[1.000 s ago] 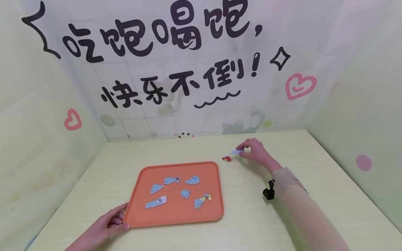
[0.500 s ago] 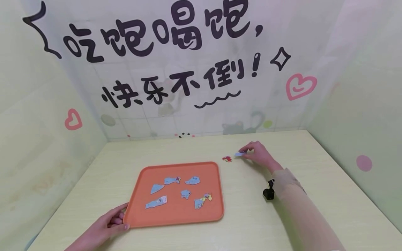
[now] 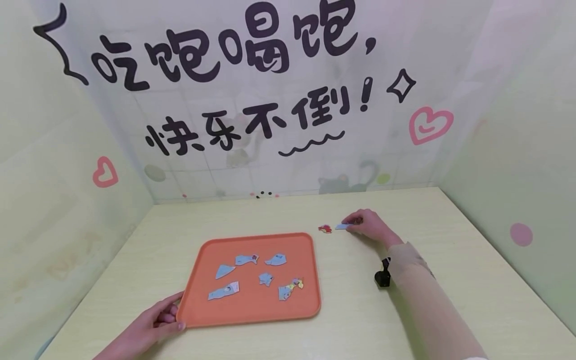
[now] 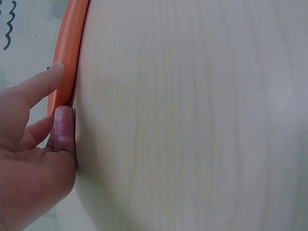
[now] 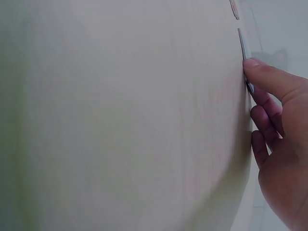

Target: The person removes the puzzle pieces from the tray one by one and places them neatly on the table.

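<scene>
In the head view, my right hand (image 3: 371, 226) pinches a light blue puzzle piece (image 3: 341, 227) between thumb and fingers, at the table's surface. The right wrist view shows the thumb on this thin puzzle piece (image 5: 245, 47) edge-on, the other fingers curled behind. Just left of it lies a small red puzzle piece (image 3: 325, 229). My left hand (image 3: 150, 320) grips the near left corner of an orange tray (image 3: 252, 312), its thumb on the rim (image 4: 67, 53) and its fingers curled at the side. On the tray lie several blue puzzle pieces, among them a triangular piece (image 3: 224, 271).
A pale wood-grain table (image 3: 360, 310) carries everything. A printed backdrop (image 3: 279, 170) with dark lettering rises behind it, and side panels (image 3: 517, 200) stand at both sides. Under my right sleeve a small black device (image 3: 383, 276) hangs at the wrist.
My right hand has shifted slightly toward me with the blue puzzle piece, which now sits lower, beside the red one. The left hand and the tray stay where they were.
</scene>
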The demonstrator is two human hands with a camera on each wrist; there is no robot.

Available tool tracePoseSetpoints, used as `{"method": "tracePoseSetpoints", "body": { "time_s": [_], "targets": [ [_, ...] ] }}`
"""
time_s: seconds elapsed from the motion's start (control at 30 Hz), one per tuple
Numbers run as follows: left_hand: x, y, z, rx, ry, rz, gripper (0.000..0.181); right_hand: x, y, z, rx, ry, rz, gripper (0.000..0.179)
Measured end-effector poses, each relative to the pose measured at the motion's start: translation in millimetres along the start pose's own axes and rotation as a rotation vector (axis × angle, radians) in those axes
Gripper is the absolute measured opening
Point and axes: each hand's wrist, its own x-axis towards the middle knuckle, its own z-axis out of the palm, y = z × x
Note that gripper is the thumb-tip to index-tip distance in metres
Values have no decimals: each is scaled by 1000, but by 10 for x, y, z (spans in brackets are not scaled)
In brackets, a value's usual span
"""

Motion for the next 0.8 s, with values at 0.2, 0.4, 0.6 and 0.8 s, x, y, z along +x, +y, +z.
{"method": "tracePoseSetpoints", "body": {
  "time_s": [0.2, 0.4, 0.6, 0.8],
  "targets": [
    [-5, -15, -6, -5, -9, 25, 84, -33, 20, -16, 29, -16, -28, 24],
    [-3, -19, 5, -6, -9, 8, 85, -78, 26, -25, 54, -27, -30, 26],
    [-14, -22, 9, -8, -7, 13, 85, -75, 25, -28, 62, -37, -38, 26],
    [-5, -16, 9, 0, 5, -13, 85, -57, 41, -34, 54, -39, -54, 26]
  ]
}}
